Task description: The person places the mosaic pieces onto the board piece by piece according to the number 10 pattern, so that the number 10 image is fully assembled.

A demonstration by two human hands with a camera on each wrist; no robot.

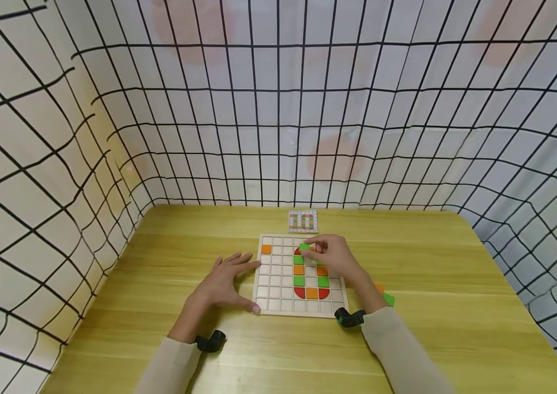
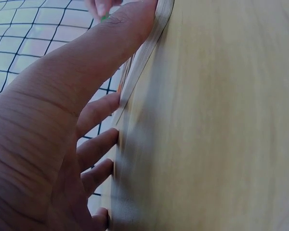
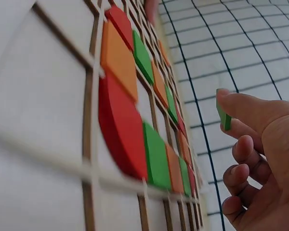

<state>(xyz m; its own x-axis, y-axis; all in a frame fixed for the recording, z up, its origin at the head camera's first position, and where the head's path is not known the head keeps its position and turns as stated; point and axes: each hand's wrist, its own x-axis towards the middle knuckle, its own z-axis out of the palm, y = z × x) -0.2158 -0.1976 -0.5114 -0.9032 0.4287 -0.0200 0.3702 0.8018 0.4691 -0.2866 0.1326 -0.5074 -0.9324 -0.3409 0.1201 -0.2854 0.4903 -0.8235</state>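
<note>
Wooden tabletop (image 1: 480,328) — one board (image 1: 275,283), left fingers (image 1: 247,267) spread against it — right fingers (image 1: 314,255) pinching one green tile (image 3: 223,114).

On table (image 1: 160,262): gridded board (image 1: 275,293), card (image 1: 303,221) at its twelve o'clock, left hand (image 1: 223,283) at nine, loose tiles (image 1: 389,299), count unsure, toward three.

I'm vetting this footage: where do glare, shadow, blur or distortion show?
Head: the black grid bends at the sides, and a pale sheen lies on the table; left wrist: a soft shadow falls beside the fingers of the left hand; right wrist: the board blurs toward the lower left, while the green tile in the right hand looks sharper.
</note>
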